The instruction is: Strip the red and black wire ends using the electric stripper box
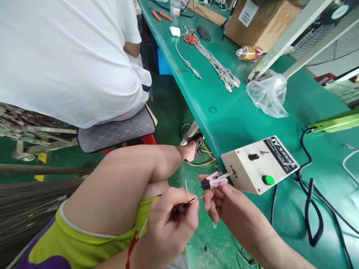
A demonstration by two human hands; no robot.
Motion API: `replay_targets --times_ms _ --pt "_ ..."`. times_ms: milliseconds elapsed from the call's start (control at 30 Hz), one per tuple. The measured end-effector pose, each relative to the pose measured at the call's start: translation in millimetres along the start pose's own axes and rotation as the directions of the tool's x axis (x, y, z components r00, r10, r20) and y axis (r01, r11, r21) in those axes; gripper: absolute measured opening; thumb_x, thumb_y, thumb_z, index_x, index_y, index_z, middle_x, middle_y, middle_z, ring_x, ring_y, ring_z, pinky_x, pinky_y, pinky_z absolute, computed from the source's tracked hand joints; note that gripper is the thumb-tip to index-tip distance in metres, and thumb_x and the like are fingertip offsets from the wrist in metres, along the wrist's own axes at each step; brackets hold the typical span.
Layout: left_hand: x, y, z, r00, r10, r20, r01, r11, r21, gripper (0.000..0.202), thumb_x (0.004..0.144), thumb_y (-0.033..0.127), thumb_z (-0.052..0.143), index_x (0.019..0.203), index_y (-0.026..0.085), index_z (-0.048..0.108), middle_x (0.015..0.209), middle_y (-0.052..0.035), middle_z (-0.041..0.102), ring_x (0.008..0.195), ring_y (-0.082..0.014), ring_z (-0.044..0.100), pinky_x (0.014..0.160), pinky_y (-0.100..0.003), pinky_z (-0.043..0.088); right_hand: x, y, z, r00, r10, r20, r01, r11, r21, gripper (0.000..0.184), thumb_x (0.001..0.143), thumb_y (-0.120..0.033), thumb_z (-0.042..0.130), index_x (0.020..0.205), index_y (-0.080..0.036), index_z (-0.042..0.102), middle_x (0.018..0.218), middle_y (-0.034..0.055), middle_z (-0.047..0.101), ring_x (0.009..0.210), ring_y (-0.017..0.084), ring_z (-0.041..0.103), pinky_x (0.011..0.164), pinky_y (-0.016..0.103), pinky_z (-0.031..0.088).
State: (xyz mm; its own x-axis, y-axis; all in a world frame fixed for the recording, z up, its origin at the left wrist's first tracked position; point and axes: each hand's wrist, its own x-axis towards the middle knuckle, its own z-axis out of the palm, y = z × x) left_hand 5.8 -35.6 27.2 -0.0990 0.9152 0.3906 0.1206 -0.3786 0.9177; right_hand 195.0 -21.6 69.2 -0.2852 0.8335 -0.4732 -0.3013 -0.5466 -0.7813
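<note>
My left hand (172, 216) pinches a thin wire (196, 199) with a black sleeve and a red tip that points right. My right hand (224, 205) is closed round a small pink clip-like tool (213, 181), held just left of a metal shaft sticking out of the beige control box (259, 164). The box sits at the near edge of the green bench (238, 112) and has a green button, a black knob and a label. The wire tip is between the two hands, just below the pink tool.
A person in a white shirt (70, 56) sits on a padded stool (117, 130) at the left. On the bench lie a bundle of grey cables (218, 63), red scissors (190, 38), a crumpled plastic bag (267, 93), a cardboard box (263, 18) and black cords (311, 201).
</note>
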Motion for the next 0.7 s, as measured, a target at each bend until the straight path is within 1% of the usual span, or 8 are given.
replay_targets --times_ms 33,100,167,267,433,500,567,700 --pt "0.6 -1.5 1.0 1.0 -0.014 -0.01 0.014 1.0 0.003 0.02 0.099 0.006 0.071 0.105 0.025 0.067 0.082 0.0067 0.075 0.056 -0.0057 0.068 0.057 -0.008 0.058 1.9 -1.8 1.7 1.0 0.003 -0.018 -0.002 0.998 0.068 0.042 0.11 -0.061 0.076 0.11 -0.021 0.09 0.089 0.0053 0.078 0.071 0.015 0.059 0.071 0.027 0.052" --pt "2.8 -3.2 2.9 0.998 -0.046 -0.03 0.046 0.999 -0.001 0.02 0.098 0.006 0.071 0.101 0.026 0.067 0.079 0.007 0.073 0.053 -0.0064 0.064 0.053 -0.01 0.056 4.0 -5.2 5.0 0.998 0.009 -0.07 0.003 0.986 0.168 0.04 0.108 -0.055 0.081 0.132 -0.024 0.088 0.086 0.004 0.077 0.071 0.015 0.06 0.069 0.024 0.052" --pt "5.7 -3.6 4.3 0.996 -0.082 -0.039 0.081 0.996 -0.019 0.021 0.098 0.006 0.071 0.097 0.026 0.067 0.074 0.0079 0.069 0.051 -0.0071 0.062 0.051 -0.011 0.055 4.3 -7.5 7.9 0.994 0.023 -0.11 0.002 0.976 0.218 0.042 0.107 -0.048 0.084 0.142 -0.024 0.084 0.085 0.0039 0.077 0.072 0.014 0.062 0.069 0.022 0.054" --pt "9.3 -3.4 5.8 0.989 -0.135 -0.063 0.132 0.99 -0.056 0.021 0.096 0.005 0.071 0.094 0.026 0.069 0.07 0.0087 0.067 0.047 -0.0071 0.059 0.048 -0.012 0.052 3.7 -9.2 11.7 0.992 0.057 -0.114 -0.021 0.955 0.294 0.04 0.105 -0.042 0.089 0.141 -0.024 0.085 0.086 0.0045 0.078 0.075 0.015 0.066 0.072 0.022 0.058" --pt "9.7 -4.8 8.8 0.973 -0.218 -0.071 0.209 0.971 -0.12 0.018 0.095 0.007 0.074 0.089 0.024 0.07 0.066 0.0077 0.066 0.044 -0.007 0.057 0.044 -0.012 0.048 3.6 -6.0 14.9 0.99 0.077 -0.121 -0.025 0.922 0.387 0.04 0.099 -0.044 0.095 0.131 -0.021 0.089 0.081 0.0047 0.078 0.071 0.013 0.066 0.071 0.02 0.059" --pt "8.7 -5.6 9.8 0.972 -0.223 -0.069 0.213 0.969 -0.126 0.018 0.095 0.007 0.074 0.089 0.024 0.07 0.065 0.008 0.065 0.044 -0.0068 0.056 0.044 -0.012 0.048 3.7 -1.8 13.5 0.986 0.077 -0.15 -0.015 0.926 0.376 0.042 0.101 -0.046 0.093 0.134 -0.02 0.088 0.078 0.0036 0.076 0.067 0.011 0.062 0.067 0.019 0.057" --pt "8.0 -6.5 10.5 0.974 -0.218 -0.065 0.209 0.97 -0.121 0.018 0.095 0.006 0.073 0.09 0.024 0.07 0.066 0.0079 0.065 0.044 -0.0067 0.056 0.043 -0.012 0.047 3.8 3.0 11.2 0.985 0.063 -0.158 -0.004 0.936 0.352 0.042 0.104 -0.048 0.09 0.134 -0.02 0.087 0.071 0.0006 0.071 0.061 0.01 0.054 0.063 0.018 0.053" --pt "7.1 -8.9 11.1 0.979 -0.194 -0.059 0.186 0.976 -0.113 0.021 0.095 0.004 0.071 0.092 0.024 0.069 0.067 0.0082 0.065 0.044 -0.0064 0.057 0.044 -0.011 0.048 3.8 10.5 6.4 0.994 0.024 -0.104 0.009 0.952 0.306 0.037 0.106 -0.052 0.086 0.13 -0.024 0.086 0.063 -0.0038 0.061 0.057 0.01 0.04 0.062 0.018 0.048"
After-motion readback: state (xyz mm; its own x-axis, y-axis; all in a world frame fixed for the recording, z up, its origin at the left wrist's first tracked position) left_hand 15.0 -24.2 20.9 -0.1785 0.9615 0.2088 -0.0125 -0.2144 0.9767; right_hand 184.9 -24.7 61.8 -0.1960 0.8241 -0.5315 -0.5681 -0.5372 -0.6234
